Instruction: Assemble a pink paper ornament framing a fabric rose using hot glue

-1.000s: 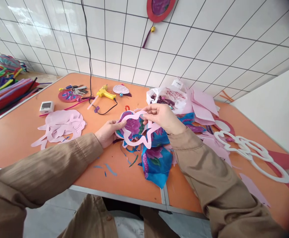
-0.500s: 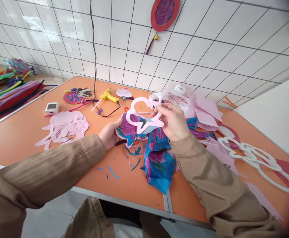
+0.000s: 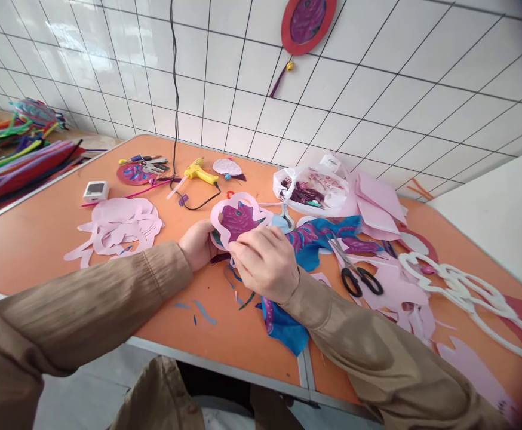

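My left hand (image 3: 197, 246) is closed on the edge of a cut-out of purple and blue floral fabric (image 3: 238, 220), held up off the table. Over its face lies a pink outline frame (image 3: 218, 209), through whose opening the purple flower shows. At the frame's lower right, my right hand (image 3: 265, 263) pinches the rim with bent fingers; its fingertips are partly hidden. Beneath and right of that hand spreads a larger piece of blue floral fabric (image 3: 283, 328). Black-handled scissors (image 3: 359, 280) lie to the right, on pink scraps.
A yellow glue gun (image 3: 198, 172) with its cord sits at the back. Pink cut-outs (image 3: 117, 224) are piled at left near a small white device (image 3: 95, 191). A plastic bag (image 3: 332, 194), folded pink sheets (image 3: 375, 200) and white ring shapes (image 3: 476, 286) occupy the right.
My right hand has brought the pink frame left and down onto the floral cut-out. Scissors formerly behind my right arm now show. The left hand keeps its hold.
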The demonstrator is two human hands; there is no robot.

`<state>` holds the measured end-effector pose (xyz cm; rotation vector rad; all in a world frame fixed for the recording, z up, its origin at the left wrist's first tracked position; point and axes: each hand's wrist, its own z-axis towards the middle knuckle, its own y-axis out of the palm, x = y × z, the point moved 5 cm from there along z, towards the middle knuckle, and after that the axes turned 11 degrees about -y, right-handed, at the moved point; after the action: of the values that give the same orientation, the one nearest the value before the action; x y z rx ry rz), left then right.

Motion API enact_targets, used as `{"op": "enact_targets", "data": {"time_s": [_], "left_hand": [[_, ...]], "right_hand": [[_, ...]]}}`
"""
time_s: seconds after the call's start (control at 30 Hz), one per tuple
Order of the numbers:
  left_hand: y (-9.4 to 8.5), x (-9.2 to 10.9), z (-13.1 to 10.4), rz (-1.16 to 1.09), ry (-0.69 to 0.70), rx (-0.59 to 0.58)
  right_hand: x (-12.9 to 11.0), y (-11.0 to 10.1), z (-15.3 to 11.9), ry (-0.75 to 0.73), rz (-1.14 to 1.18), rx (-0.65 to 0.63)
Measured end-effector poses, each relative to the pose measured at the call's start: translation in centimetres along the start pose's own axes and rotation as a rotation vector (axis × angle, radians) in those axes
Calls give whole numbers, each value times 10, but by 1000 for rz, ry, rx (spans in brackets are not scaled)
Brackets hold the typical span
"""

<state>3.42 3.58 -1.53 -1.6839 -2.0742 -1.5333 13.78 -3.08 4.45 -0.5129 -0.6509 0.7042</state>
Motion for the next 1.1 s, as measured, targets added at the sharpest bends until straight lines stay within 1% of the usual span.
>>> {"op": "enact_targets", "data": {"time_s": [0.1, 0.17, 0.2, 0.27, 0.3, 0.37, 0.43, 0.47, 0.53, 0.6, 0.67, 0.77, 0.87, 0.93, 1.0, 1.1], "left_hand": [[-2, -1, 1, -6, 2, -15], [-1, -1, 0, -7, -2, -22], [-1, 0, 0, -6, -3, -25], [1, 0, -1, -2, -9, -32], [1, 0, -2, 1, -12, -33], [1, 1, -2, 6, -14, -38], [0, 1, 0, 9, -8, -46], [-2, 1, 1, 11, -9, -52], [-5, 0, 5, 21, -17, -78], [-6, 0, 7, 42, -20, -114], [-5, 0, 7, 74, -17, -124], [-3, 0, 5, 105, -24, -62], [-1, 0, 2, 104, -29, -3], [0, 1, 2, 108, -24, -9], [-1, 1, 4, 119, -17, -40], [-5, 2, 7, 140, -7, -70]], "right_hand": [[-2, 10, -4, -7, 5, -164], [-2, 13, -6, 8, 38, -221], [-3, 14, -6, 14, 62, -229], [-2, 13, -6, 26, 135, -196], [0, 10, -5, 36, 181, -155], [9, 3, -3, 71, 248, -37], [26, -5, -2, 157, 250, 81], [38, -8, -3, 237, 238, 119], [64, -8, -8, 451, 278, 140], [85, 0, -16, 679, 430, 122], [96, 12, -24, 852, 622, 82], [96, 25, -31, 997, 837, 69], [93, 28, -33, 1069, 889, 128], [93, 27, -33, 1080, 877, 165], [93, 25, -34, 1087, 870, 196], [94, 23, -35, 1145, 907, 222]]}}
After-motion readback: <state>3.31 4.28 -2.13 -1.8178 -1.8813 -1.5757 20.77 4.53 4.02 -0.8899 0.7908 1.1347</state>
